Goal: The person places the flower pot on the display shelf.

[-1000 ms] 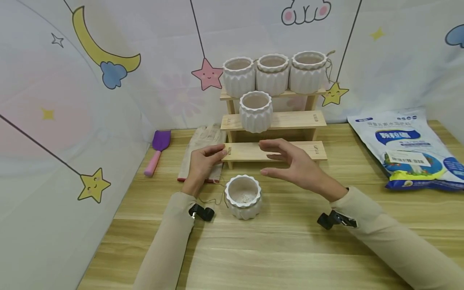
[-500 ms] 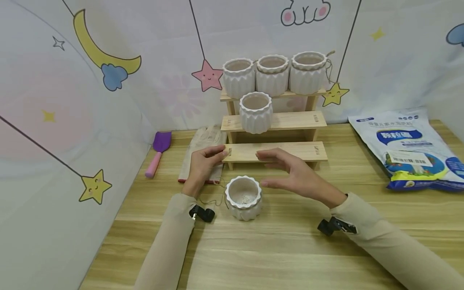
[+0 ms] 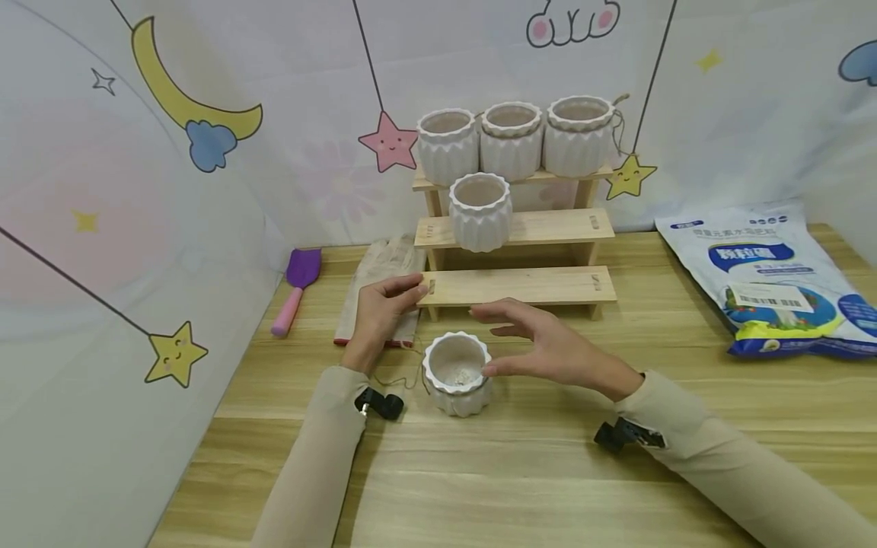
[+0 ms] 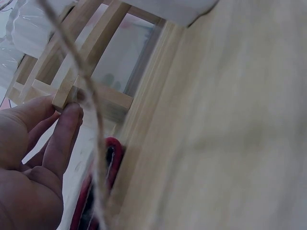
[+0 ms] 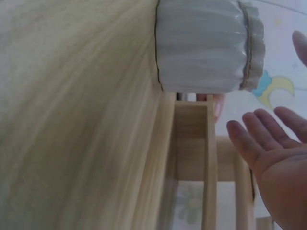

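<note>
My left hand [image 3: 379,316] pinches the left end of the lowest board [image 3: 524,286] of a three-step wooden stand; the left wrist view shows thumb and fingers at the board's end [image 4: 63,96]. A white fluted ceramic pot [image 3: 457,401] with a scalloped rim stands on the table before the stand, some pale granules at its bottom. Twine is tied around its neck. My right hand [image 3: 548,346] hovers just right of this pot, fingers spread and bent a little, holding nothing. In the right wrist view, the fingers are apart from the pot [image 5: 204,45].
Three similar pots [image 3: 512,152] line the top step, and one pot [image 3: 481,221] sits on the middle step. A glove [image 3: 377,285] and a purple-bladed trowel [image 3: 294,289] lie left. At right lies a printed bag [image 3: 774,281]. The table [image 3: 521,487] extends in front.
My right hand has come down and slightly left, from in front of the lowest board to beside the near pot. My left hand stays at the board's end.
</note>
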`<state>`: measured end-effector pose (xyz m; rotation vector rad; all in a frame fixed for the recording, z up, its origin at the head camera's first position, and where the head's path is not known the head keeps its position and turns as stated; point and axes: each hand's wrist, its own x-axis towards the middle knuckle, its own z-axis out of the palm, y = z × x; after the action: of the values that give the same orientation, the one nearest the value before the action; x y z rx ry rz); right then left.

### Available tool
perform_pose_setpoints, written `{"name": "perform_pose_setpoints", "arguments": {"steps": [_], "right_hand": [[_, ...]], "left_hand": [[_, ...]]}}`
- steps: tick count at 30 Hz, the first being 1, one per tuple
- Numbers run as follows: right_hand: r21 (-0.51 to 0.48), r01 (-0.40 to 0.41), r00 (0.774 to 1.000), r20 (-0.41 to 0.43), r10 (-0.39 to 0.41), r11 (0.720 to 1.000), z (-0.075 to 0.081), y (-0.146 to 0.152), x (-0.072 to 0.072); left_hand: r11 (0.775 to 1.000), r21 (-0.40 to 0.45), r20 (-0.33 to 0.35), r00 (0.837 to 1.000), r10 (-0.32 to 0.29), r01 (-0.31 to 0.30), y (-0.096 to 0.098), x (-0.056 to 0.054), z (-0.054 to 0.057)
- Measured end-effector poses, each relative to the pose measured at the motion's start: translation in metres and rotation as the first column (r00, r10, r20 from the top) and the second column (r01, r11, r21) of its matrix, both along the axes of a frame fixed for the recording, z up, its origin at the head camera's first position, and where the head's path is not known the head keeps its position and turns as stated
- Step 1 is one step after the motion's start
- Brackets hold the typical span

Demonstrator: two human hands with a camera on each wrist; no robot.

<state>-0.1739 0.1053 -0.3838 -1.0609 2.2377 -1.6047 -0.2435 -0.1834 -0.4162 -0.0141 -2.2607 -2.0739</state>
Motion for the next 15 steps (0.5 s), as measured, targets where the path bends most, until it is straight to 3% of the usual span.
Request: {"name": "perform_pose_setpoints", "arguments": {"steps": [15], "right_hand": [[0.042,-0.022,0.999,-0.032,0.023,0.999,-0.014,-0.01,0.007]], "left_hand": [[1.0,0.009,-0.001,1.0,0.009,-0.009,0.001,-0.001,-0.001]]}}
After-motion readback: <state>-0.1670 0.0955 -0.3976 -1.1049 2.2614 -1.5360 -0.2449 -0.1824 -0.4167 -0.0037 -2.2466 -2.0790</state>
